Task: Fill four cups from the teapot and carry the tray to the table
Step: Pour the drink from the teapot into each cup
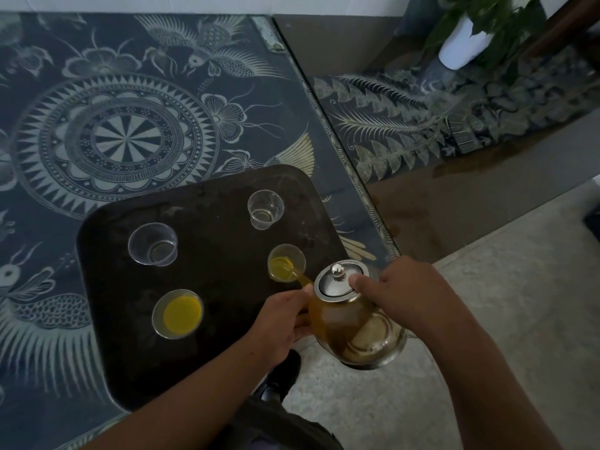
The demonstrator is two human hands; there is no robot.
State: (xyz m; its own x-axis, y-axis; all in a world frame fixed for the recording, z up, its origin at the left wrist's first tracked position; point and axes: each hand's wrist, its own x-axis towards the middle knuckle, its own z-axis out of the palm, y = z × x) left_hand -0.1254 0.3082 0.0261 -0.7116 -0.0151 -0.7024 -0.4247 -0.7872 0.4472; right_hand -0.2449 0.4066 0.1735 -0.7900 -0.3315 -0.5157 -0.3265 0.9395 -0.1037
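Note:
A dark tray lies on a patterned glass-topped table and carries several clear cups. The near-left cup holds yellow tea. The near-right cup is partly filled, and a stream of tea runs into it from the glass teapot. The far-left cup and far-right cup look empty. The teapot is tilted to the left over the tray's right edge. My left hand grips its left side. My right hand holds its right side, thumb pressed on the steel lid.
A second patterned table stands at the right with a potted plant in a white pot on it. Pale stone floor shows at the lower right. My dark shoe is by the tray's near edge.

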